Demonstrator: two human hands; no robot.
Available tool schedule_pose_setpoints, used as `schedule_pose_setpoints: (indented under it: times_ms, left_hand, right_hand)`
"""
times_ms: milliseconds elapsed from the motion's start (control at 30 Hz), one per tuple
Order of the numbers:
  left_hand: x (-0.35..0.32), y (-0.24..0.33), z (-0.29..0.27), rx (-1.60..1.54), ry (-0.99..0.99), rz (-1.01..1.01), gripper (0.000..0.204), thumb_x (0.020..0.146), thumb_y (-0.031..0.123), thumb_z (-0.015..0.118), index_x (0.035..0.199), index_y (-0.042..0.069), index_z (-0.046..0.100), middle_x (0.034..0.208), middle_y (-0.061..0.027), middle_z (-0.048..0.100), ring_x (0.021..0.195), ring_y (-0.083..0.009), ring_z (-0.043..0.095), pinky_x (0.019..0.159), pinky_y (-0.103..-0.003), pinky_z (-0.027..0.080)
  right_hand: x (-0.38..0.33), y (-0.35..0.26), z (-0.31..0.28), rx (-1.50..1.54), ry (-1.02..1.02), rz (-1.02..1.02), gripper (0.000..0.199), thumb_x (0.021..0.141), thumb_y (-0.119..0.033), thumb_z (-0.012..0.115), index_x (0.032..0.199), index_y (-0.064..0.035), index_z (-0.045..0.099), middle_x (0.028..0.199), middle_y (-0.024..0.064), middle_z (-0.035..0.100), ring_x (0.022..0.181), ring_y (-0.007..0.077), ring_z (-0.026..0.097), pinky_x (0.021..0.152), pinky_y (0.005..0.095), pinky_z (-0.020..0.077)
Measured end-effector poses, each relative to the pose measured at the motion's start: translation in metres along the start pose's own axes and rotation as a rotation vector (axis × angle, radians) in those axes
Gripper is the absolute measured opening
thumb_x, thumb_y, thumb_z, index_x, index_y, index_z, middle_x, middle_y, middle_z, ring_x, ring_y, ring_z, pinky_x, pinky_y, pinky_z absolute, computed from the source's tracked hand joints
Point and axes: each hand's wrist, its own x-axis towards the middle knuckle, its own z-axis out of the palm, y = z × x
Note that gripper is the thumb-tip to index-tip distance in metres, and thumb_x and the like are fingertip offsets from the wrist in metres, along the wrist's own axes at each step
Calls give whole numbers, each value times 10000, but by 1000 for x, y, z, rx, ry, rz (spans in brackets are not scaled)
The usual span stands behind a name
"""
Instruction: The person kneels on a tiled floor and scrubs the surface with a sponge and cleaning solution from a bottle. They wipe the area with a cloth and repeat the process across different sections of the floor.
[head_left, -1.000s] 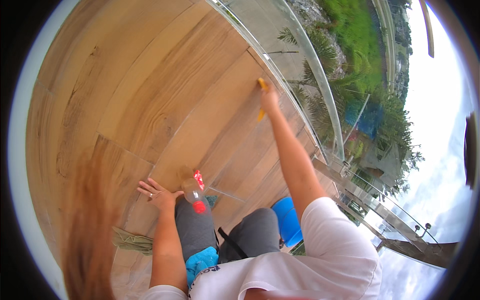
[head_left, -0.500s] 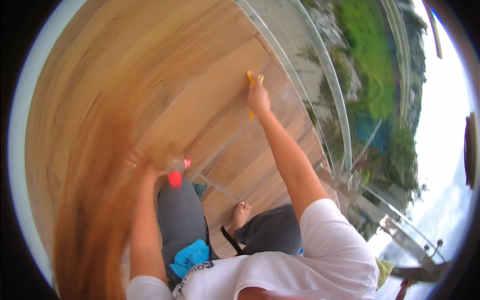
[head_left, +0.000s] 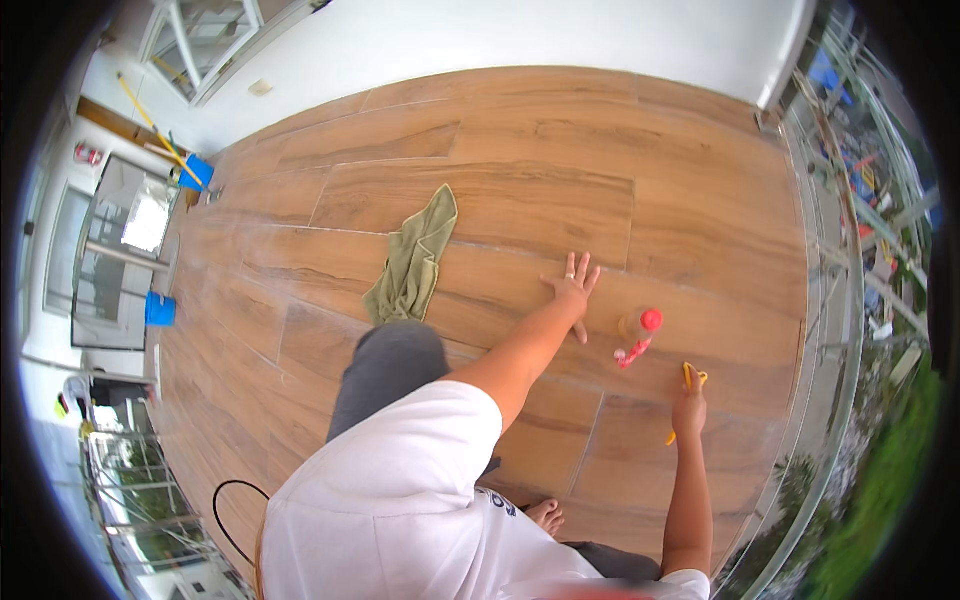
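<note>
My left hand (head_left: 572, 292) rests palm down on the wood-look floor (head_left: 540, 190), fingers spread, a ring on one finger. Just right of it stands a clear spray bottle (head_left: 630, 325) with a red top and a red-and-white part at its side. My right hand (head_left: 688, 410) is closed around a slim yellow hand tool (head_left: 692, 374), whose ends stick out past the fist; its exact kind is unclear. A crumpled olive-green cloth (head_left: 412, 262) lies on the floor left of my left hand, beyond my knee.
A white wall (head_left: 560, 40) bounds the far side. Along the right edge runs a glass railing (head_left: 852, 330), with greenery below. Two blue buckets (head_left: 160, 309) stand far left, and a yellow pole (head_left: 150, 120) leans by one. My bare foot (head_left: 546, 516) is near the bottom.
The view has swung leftward, bringing the green cloth, wall and buckets in. My left hand, blurred before, now lies spread on the floor. My right hand still grips the yellow tool.
</note>
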Motion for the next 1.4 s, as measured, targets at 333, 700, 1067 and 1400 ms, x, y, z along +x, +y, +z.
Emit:
schedule_pose_setpoints:
  times_ms: [333,700,1067,1400]
  left_hand:
    - [-43,8,106,-354,754,182,990,662,523,661,1379,59,162,1433,-224,40,1311,-411,88,961,-613,206]
    - [-174,-8,236,-497,506,530,803,783,496,537,1360,38,218,1425,-205,132,1311,-380,135,1014,-562,149]
    - [-109,-276,214,-381,325,-265,479,809,90,511,1253,57,336,1213,-230,382,1053,-406,438,804,-427,450]
    - [-285,-165,413,-304,-822,777,464,791,201,552,1194,11,424,1027,-201,551,905,-301,549,753,-395,446]
  right_hand:
    - [11,26,15,53,186,26,340,907,-261,369,1243,-253,419,961,183,609,866,368,588,700,452,470]
    - [15,-25,39,52,200,15,378,888,-241,413,1264,-272,398,983,195,595,881,364,580,705,461,461]
    - [4,-61,-76,447,330,-192,423,881,-226,473,1298,-244,410,720,60,538,510,124,456,467,266,409]
    - [-17,-150,-58,-197,191,-717,507,842,-326,555,1264,-72,434,986,185,519,888,292,527,785,375,411]
